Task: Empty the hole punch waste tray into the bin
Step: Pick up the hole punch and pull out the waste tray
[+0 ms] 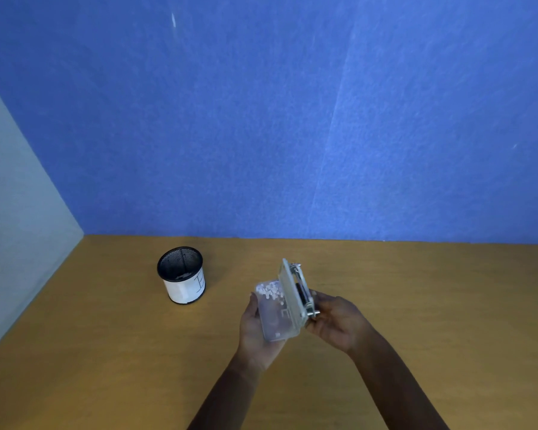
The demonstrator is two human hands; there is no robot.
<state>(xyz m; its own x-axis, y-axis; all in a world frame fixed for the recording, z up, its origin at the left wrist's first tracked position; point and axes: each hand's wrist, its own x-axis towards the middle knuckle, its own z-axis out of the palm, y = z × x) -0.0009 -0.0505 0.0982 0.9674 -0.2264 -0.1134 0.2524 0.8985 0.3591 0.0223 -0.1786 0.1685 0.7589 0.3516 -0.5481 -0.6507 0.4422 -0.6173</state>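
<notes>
Two hands (252, 324) (339, 324) hold one tray (272, 315), perhaps twenty chads (271, 291).

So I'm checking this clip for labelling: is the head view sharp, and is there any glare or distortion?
Head view: soft overall, and the paper dots in the clear tray blur together; the wide lens bends the wall panels; lighting is even, with no strong glare; the mesh bin casts only a faint shadow on the desk.

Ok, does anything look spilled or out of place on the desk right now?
Nothing is spilled. The paper dots sit inside the clear waste tray, hinged open from the hole punch, held by the left hand and right hand, well right of the bin, not over it.
</notes>
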